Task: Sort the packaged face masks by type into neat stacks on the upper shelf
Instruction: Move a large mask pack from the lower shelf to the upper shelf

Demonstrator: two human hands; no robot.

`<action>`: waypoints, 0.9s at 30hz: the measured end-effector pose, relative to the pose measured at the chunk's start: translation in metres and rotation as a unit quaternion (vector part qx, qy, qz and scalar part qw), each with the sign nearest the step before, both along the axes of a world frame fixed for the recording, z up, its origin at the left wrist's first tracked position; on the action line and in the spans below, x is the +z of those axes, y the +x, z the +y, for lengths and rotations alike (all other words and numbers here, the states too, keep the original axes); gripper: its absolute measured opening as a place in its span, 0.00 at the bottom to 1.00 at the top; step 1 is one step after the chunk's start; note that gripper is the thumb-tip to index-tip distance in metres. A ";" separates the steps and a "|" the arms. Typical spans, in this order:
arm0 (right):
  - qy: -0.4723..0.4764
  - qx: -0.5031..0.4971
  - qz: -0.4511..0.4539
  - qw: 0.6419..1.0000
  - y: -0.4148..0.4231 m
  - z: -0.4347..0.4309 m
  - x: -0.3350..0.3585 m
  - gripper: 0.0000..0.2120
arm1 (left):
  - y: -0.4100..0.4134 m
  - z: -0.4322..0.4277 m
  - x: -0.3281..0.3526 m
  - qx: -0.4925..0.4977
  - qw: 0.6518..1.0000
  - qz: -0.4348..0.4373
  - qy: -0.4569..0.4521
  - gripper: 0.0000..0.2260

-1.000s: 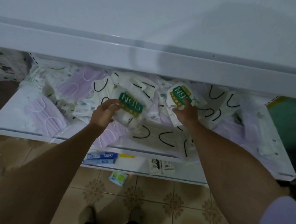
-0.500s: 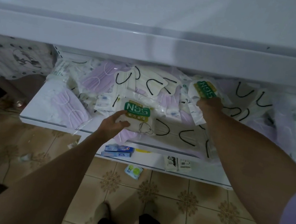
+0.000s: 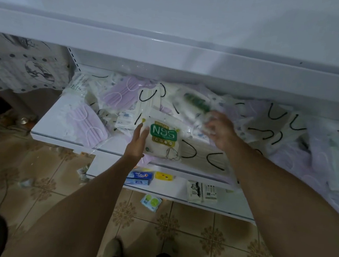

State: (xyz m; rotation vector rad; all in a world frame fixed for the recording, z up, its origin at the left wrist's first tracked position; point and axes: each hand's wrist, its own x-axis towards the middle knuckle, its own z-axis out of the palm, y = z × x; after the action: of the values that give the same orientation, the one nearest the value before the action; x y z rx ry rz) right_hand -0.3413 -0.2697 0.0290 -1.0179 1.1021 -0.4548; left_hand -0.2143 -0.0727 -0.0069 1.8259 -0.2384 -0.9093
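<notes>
While gripping the N95 pack [image 3: 164,137] in the left hand [image 3: 136,140], holds it over the shelf [image 3: 47,126] front. Deeper on the shelf, seems to clutch a second pack [image 3: 197,103], blurred, in the right hand [image 3: 220,131].

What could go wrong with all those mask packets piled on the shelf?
The purple mask packet pokes out over the shelf front edge, so a nudge might drop it on the floor. The left hand grips the N95 packet only by one side, so it may slip. The right hand is blurred among loose packets and might push some off.
</notes>
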 end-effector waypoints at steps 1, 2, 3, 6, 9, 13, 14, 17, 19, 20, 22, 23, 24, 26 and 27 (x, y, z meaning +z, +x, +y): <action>-0.014 0.062 0.028 0.998 0.003 0.015 -0.003 0.23 | -0.001 -0.001 0.000 0.024 0.999 0.022 -0.008 0.25; -0.042 0.128 0.075 0.988 0.006 0.031 -0.008 0.23 | -0.003 -0.002 -0.002 0.044 0.998 0.036 -0.010 0.27; -0.074 0.185 0.124 0.972 0.010 0.044 -0.015 0.23 | -0.004 -0.002 -0.002 0.053 0.998 0.035 -0.001 0.30; -0.113 0.249 0.188 0.943 0.014 0.066 -0.030 0.21 | -0.004 0.005 -0.008 0.059 0.998 0.001 0.017 0.37; -0.139 0.252 0.182 0.940 0.012 0.067 -0.025 0.21 | 0.001 0.018 -0.007 0.092 0.992 0.065 -0.063 0.32; -0.071 0.233 0.129 0.961 0.020 0.078 -0.003 0.32 | 0.005 0.031 0.012 0.100 0.980 0.131 -0.112 0.25; -0.028 0.222 0.103 0.969 0.024 0.085 -0.001 0.36 | 0.007 0.036 0.015 0.090 0.979 0.138 -0.122 0.24; 0.045 0.226 0.069 0.971 0.036 0.109 0.004 0.42 | 0.022 0.065 0.025 0.037 0.981 0.136 -0.131 0.24; 0.024 0.248 0.073 0.966 0.047 0.130 0.015 0.40 | 0.038 0.091 0.038 0.014 0.982 0.130 -0.137 0.26; 0.011 0.254 0.066 0.965 0.056 0.142 0.024 0.39 | 0.047 0.106 0.047 0.010 0.983 0.121 -0.138 0.27; -0.017 0.267 0.044 0.963 0.079 0.169 0.046 0.40 | 0.067 0.136 0.071 0.022 0.988 0.078 -0.134 0.29; -0.039 0.274 0.029 0.961 0.094 0.185 0.059 0.40 | 0.079 0.152 0.083 0.034 0.990 0.047 -0.132 0.29; -0.067 0.282 0.010 0.957 0.110 0.201 0.071 0.39 | 0.090 0.169 0.098 0.051 0.990 0.021 -0.133 0.28; -0.124 0.297 -0.030 0.946 0.146 0.235 0.097 0.38 | 0.112 0.204 0.129 0.087 0.987 -0.017 -0.137 0.21; -0.146 0.305 -0.051 0.940 0.163 0.252 0.110 0.40 | 0.123 0.221 0.143 0.103 0.985 -0.038 -0.135 0.16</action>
State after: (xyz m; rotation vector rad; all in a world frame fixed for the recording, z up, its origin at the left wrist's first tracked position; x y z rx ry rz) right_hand -0.1788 -0.0174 0.1390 -1.5127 0.5844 -0.1625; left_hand -0.0912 0.1486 0.1357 1.5998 -0.2052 -0.6306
